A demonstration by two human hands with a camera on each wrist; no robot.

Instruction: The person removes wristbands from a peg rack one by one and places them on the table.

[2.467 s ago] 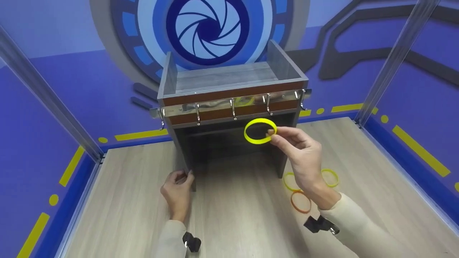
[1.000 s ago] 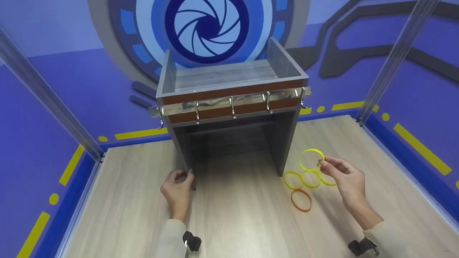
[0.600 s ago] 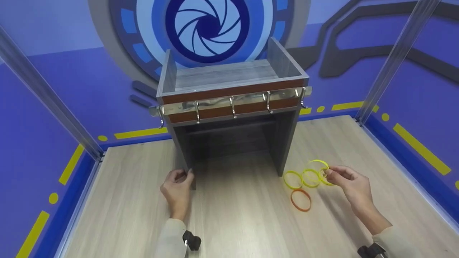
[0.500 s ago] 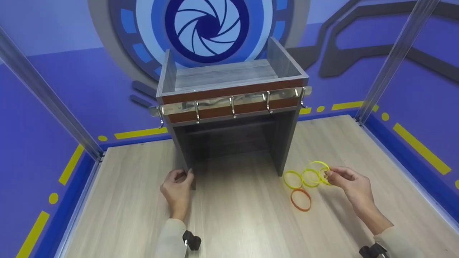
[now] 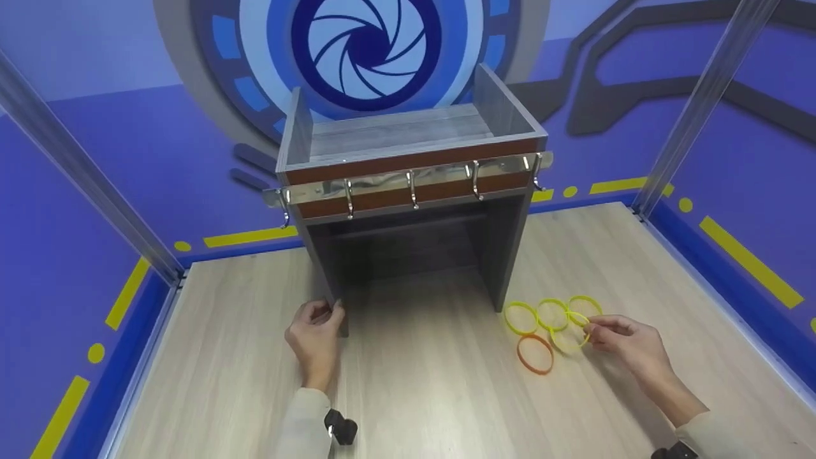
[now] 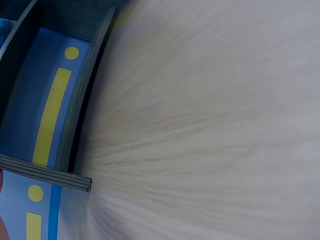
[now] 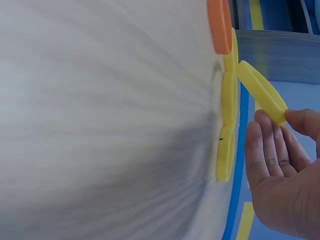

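My right hand (image 5: 631, 347) pinches a yellow wristband (image 7: 262, 92) between thumb and fingers, tilted and raised off the table. Just behind it lie three more yellow wristbands (image 5: 507, 319), side by side in a row. An orange wristband (image 5: 519, 354) lies in front of the leftmost one. Over on the left, my left hand (image 5: 317, 335) grips the front edge of the left side panel of a grey wooden shelf (image 5: 510, 255) with curled fingers. Only a sliver of that hand shows in the left wrist view.
Along the shelf's front runs a metal rail with several hooks (image 5: 412, 189), on which nothing hangs. Above it is a tray-like top (image 5: 401, 134). The shelf stands on a pale wooden table (image 5: 433, 395), enclosed by blue patterned walls (image 5: 108, 178) with metal corner posts.
My right hand has brought the yellow wristband from before the hooks down to the right, over the other bands, and now slightly toward me. The left hand has stayed on the panel.
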